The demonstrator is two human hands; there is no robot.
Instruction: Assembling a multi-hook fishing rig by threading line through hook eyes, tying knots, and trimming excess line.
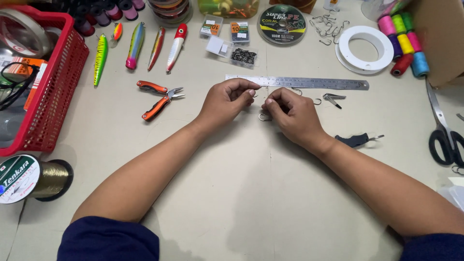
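Head view: left hand point(224, 101) and right hand point(292, 113) meet mid-table, just below the steel ruler point(297, 82). Both pinch closed on something fine between them, likely line; too thin to confirm. Fishing hook point(264, 117) sits at the right fingertips. Best kept taut, fingertips clear of the hook point.

Both arms are bare from the wrist almost to the elbow. Each ends at the bottom edge of the view in a dark navy sleeve, pushed or cut short, of plain smooth cloth with no print, stripe or cuff showing. The left hand point(226, 100) and the right hand point(292, 113) wear no gloves, rings, watch or bands. The nails on the left hand's fingers point(251, 92) are short, with a pale pinkish tint.
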